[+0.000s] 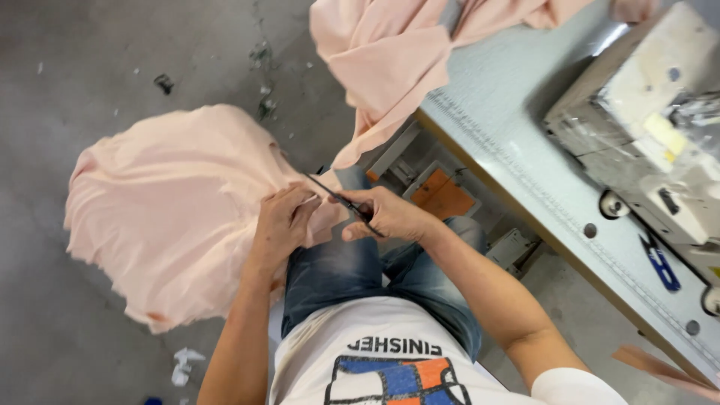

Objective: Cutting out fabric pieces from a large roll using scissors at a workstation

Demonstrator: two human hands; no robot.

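Over the person's lap, the left hand pinches the edge of a pink cloth draped over the knees, while the right hand grips small dark snips touching that edge.

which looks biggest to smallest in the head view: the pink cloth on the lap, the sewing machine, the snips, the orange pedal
1. pink cloth, largest.
2. sewing machine; partly cut off by the frame edge, so its full size is unsure.
3. orange pedal; it lies farther from the camera.
4. snips, in the right hand, look smallest.
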